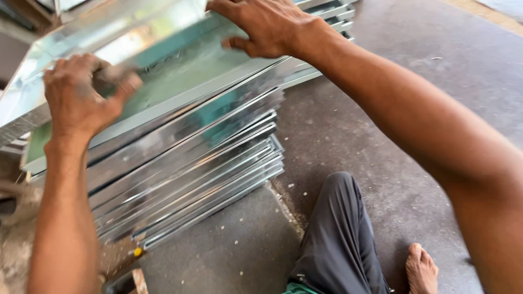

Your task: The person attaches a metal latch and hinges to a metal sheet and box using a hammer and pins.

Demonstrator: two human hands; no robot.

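Right forearm: nearest the camera, it crosses from the lower right corner up toward the top middle, bare to the wrist.
Right hand [267, 27]: lies palm down on the far part of the top sheet [180, 71], fingers spread and bent, the thumb tucked toward the near side; the grip is open and flat, pressing on the metal rather than closed round it.
Left hand [81, 98]: at the left end of the same sheet, fingers curled over and the thumb pointing right; it looks blurred, and whether the fingers close round the sheet's edge or only press on it I cannot tell.
Top sheet: a shiny flat metal piece with a folded rim, its face showing a pale green tint; it sits tilted on top of the stack [201, 163], running from lower left to upper right.
Stack: many like metal sheets with bent edges, piled one on another and slightly fanned, so their bright rims step out toward the near side; it rests on the floor [414, 109].
Floor: grey, rough concrete with small pale crumbs scattered near the foot of the stack.
Leg [338, 234]: in dark grey trousers, bent, just right of the stack's near corner.
Bare foot [420, 269]: on the floor at the bottom edge, beside the trouser leg.
Small yellow bit [138, 251]: lies on the floor just below the lowest sheet, too small to tell what it is.
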